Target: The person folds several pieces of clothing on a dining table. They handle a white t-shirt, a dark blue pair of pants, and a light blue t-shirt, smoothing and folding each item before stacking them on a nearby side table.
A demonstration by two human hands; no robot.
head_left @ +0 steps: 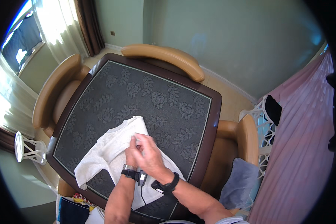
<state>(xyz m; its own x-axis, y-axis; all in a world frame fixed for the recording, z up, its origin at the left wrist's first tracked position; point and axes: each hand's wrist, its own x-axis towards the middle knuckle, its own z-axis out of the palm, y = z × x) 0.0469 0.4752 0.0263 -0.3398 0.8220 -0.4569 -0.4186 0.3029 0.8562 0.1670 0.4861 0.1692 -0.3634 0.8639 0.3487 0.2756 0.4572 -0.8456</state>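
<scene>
A pale, off-white long-sleeved sweater (114, 147) lies spread on the dark table, one sleeve reaching toward the table's left front edge. Over its upper middle my two hands meet, the right partly crossing in front of the left. My left hand (131, 154) is closed, its fingers largely covered by the other hand. Curled fingers show on my right hand (150, 155), and whatever may be between them is hidden. Both wrists wear black straps with small devices; a thin black cable (142, 196) hangs from the left one across the sweater.
The table (212, 123) has a dark wooden rim and a floral grey cover. Tan chairs stand at its left (44, 93), far side (164, 58) and right (246, 138). A grey cloth (239, 183) hangs at the right; folded clothes (74, 209) sit lower left.
</scene>
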